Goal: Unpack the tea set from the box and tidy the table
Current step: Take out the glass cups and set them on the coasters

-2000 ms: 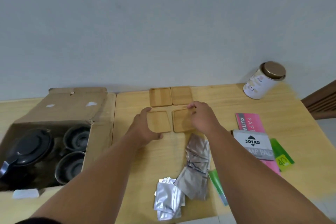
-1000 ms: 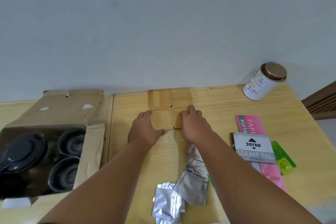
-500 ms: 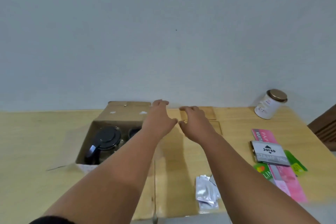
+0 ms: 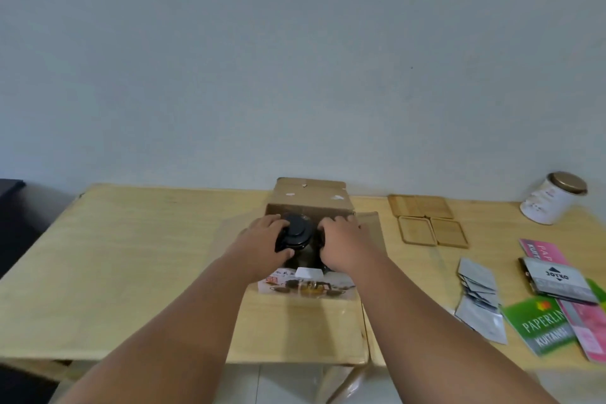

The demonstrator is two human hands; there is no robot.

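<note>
An open cardboard box [image 4: 311,197] stands in the middle of the wooden table [image 4: 131,256]. A dark teapot [image 4: 296,233] with a round black lid sits inside it. My left hand [image 4: 265,243] wraps the teapot's left side and my right hand [image 4: 341,246] presses against its right side, inside the box. Several square wooden coasters [image 4: 426,223] lie in a two-by-two block to the right of the box. Anything else in the box is hidden by my hands.
A white canister with a brown lid [image 4: 554,202] stands at the far right by the wall. Silver foil packets [image 4: 478,295], a stamp pad box [image 4: 557,279], a green paper pack [image 4: 541,325] and a pink pack [image 4: 587,328] lie at the right. A table seam [image 4: 364,321] runs below the box.
Both hands left the coasters, which are now set close together, and went left into the box, closing around the teapot. My view turned left.
</note>
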